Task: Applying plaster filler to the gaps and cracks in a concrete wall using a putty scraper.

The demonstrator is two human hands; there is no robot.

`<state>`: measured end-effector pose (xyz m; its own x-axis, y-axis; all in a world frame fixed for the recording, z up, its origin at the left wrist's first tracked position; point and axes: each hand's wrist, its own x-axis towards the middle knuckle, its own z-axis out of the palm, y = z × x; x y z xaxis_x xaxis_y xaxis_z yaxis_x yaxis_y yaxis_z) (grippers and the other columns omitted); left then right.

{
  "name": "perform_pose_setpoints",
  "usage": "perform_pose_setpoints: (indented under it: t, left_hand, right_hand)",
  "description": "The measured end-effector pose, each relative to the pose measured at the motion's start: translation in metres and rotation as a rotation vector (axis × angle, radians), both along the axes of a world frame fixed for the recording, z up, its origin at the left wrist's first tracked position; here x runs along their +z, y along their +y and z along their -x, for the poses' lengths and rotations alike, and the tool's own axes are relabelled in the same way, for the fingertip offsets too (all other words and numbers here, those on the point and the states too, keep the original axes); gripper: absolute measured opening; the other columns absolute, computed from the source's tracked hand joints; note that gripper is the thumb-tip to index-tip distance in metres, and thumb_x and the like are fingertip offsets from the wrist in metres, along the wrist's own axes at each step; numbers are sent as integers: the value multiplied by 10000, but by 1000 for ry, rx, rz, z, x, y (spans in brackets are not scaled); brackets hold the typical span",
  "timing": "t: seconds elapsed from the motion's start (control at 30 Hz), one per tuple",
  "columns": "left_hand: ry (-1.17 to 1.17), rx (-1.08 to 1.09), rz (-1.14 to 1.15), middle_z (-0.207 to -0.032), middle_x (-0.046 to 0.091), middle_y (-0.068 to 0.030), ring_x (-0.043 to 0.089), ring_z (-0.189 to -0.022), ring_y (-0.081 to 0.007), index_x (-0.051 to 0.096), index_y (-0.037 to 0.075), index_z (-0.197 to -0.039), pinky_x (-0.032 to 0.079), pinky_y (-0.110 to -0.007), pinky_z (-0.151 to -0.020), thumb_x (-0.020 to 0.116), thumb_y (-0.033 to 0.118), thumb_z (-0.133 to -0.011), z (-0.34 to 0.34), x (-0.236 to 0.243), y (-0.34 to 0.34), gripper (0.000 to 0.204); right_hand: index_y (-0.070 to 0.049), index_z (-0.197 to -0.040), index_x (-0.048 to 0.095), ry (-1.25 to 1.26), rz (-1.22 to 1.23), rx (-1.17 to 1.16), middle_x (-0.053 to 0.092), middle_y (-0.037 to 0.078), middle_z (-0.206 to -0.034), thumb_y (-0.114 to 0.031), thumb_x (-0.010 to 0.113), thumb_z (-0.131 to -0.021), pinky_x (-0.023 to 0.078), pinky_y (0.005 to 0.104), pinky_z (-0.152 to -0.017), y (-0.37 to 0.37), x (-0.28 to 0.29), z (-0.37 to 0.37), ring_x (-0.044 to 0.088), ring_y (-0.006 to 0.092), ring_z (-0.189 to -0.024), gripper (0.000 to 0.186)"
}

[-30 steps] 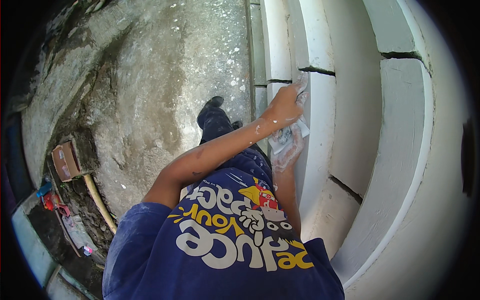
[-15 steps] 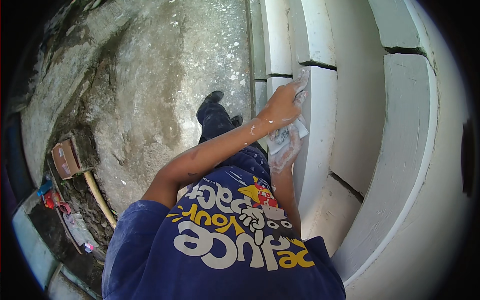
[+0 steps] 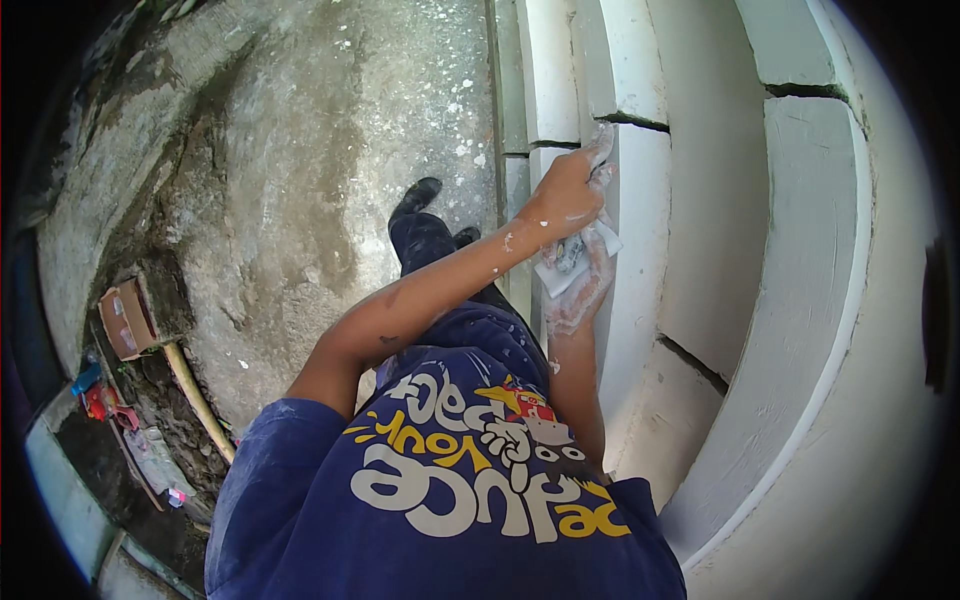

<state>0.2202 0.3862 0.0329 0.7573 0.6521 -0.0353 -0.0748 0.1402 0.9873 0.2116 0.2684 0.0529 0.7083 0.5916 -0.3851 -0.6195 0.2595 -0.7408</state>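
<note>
My left hand (image 3: pixel 573 188) reaches across my body to a white, ledge-like panel (image 3: pixel 641 215), its back toward me. Its white-smeared index finger and thumb are apart and point along the panel's near edge, close to a dark joint (image 3: pixel 637 122). I see nothing held in it; the other fingers are partly hidden. Just below, my right hand (image 3: pixel 592 285), coated in white paste, is closed around a folded white sheet (image 3: pixel 552 277), whether paper or cloth I cannot tell. A grey-white lump of paste (image 3: pixel 570 254) lies on that sheet, partly covered by my left wrist.
More white panels (image 3: pixel 815 210) run in curved steps along the right, with dark gaps between them. Stained concrete floor (image 3: pixel 330 150) stretches left of my boots (image 3: pixel 420 192). At the lower left are a cardboard box (image 3: pixel 128 318), a pale pole (image 3: pixel 197 400) and colourful litter (image 3: pixel 98 400).
My left hand has shifted slightly up and left along the panel edge. The right hand has turned a little, so more of the white sheet and paste shows.
</note>
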Motion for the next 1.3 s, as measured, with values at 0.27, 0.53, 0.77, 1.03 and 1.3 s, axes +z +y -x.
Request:
perform_pose_setpoints:
  t: [0.27,0.53,0.77,1.03,1.3]
  left_hand:
    - [-27,29,-14,-1146,638,-335,608,-1095,-495,550,-107,-1292,479,-426,-982,527,125,-986,6,-5,-16,384]
    - [-65,159,-284,-1214,626,-333,596,-1149,-488,558,-101,-1302,459,-432,-1025,533,115,-981,12,1,-25,388]
    - [55,19,100,-1222,615,-341,570,-1160,-500,577,-104,-1279,456,-426,-1024,552,141,-978,4,8,-11,389]
    - [-54,111,37,-1285,589,-336,555,-1208,-485,562,-96,-1302,439,-411,-1056,552,128,-976,-3,-7,-11,395]
    - [35,-24,168,-1339,559,-334,517,-1278,-467,539,-89,-1347,400,-391,-1107,553,115,-968,4,0,-9,431]
  right_hand:
    - [-28,-1338,508,80,53,-78,644,109,-1037,-136,550,-958,496,308,-598,-13,11,12,619,185,-769,398]
    - [-41,-1365,487,46,96,-91,643,110,-1051,-139,538,-981,501,306,-610,-18,16,17,627,186,-784,400]
    - [-52,-1360,498,39,39,16,644,110,-1081,-163,511,-988,493,323,-650,-9,13,3,629,202,-828,389]
    - [-64,-1384,497,91,61,-35,648,91,-1104,-168,528,-981,509,331,-667,-7,2,3,637,200,-892,417]
    - [-70,-1325,517,115,24,-66,644,101,-1061,-151,523,-984,499,330,-650,-7,4,6,617,193,-814,350]
